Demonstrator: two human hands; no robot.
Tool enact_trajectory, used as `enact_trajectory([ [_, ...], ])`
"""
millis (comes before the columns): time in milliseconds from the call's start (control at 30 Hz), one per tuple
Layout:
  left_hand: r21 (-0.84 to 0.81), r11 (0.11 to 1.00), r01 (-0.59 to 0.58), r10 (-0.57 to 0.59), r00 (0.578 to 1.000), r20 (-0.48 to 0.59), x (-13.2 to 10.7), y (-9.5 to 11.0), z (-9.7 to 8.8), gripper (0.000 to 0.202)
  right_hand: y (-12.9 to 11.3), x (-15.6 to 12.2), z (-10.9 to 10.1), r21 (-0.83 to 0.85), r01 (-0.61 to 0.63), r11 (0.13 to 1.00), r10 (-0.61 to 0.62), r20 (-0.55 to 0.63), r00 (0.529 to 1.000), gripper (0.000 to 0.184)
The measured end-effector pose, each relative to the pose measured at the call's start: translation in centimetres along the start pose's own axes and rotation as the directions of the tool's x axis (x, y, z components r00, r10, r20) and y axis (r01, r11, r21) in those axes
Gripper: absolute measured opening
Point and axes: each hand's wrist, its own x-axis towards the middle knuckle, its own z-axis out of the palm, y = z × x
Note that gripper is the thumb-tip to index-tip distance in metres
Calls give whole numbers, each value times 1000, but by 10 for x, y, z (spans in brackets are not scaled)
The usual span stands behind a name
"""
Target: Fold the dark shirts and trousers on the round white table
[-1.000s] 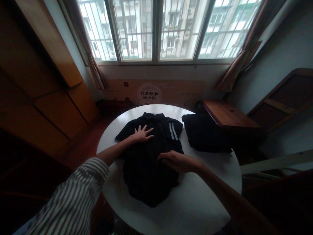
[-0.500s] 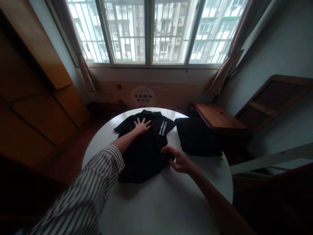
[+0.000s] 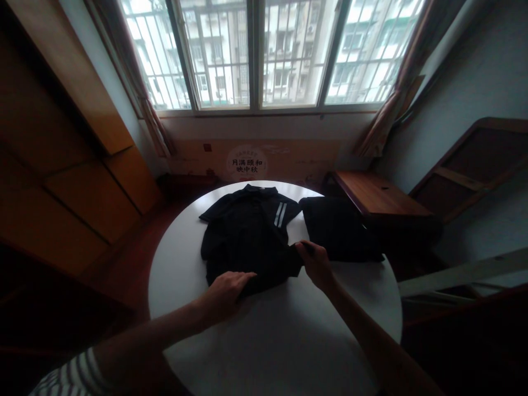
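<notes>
A black polo shirt (image 3: 247, 236) with two white sleeve stripes lies on the round white table (image 3: 289, 335), collar toward the window, its lower part folded up. My left hand (image 3: 226, 294) is closed on the shirt's near folded edge at the left. My right hand (image 3: 315, 265) pinches the shirt's near right corner. Both forearms reach over the table's front.
A folded black garment (image 3: 338, 228) lies on the table's right side. A wooden side table (image 3: 379, 195) stands beyond it. A printed cardboard panel (image 3: 251, 160) leans under the window. Wooden cabinets (image 3: 82, 181) fill the left.
My left hand left the shirt's chest and came down to the near edge. The shirt's hem has been folded upward, and my right hand moved to its right corner.
</notes>
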Motion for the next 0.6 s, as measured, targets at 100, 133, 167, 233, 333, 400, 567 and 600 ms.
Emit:
enact_trajectory([
  [100,22,998,66,-63,993,-104,-12,-13,-14,45,-1,2,-5,148,-30,989,40,-61,997,57],
  [133,27,996,90,-85,986,-145,-15,-18,-22,42,1,2,-6,200,-50,978,62,-56,997,57],
  [167,27,993,112,-105,979,-172,-18,-23,-30,39,4,3,-7,247,-70,967,83,-41,996,56],
  [233,11,991,137,-133,975,-176,-25,-28,-46,35,10,3,-8,305,-100,947,107,-5,994,54],
  [333,-26,992,121,-122,991,-57,-36,-26,-68,33,17,4,-13,328,-130,936,124,39,992,61],
  [400,-90,993,70,-62,993,96,-43,-19,-81,29,16,5,-19,324,-196,925,175,94,980,64],
  [567,-345,939,-1,145,908,394,-34,-18,-95,23,4,11,-29,54,-325,944,243,551,798,69],
  [600,-319,947,20,96,935,342,-25,-28,-93,30,2,11,-28,-9,-263,965,214,612,762,69],
])
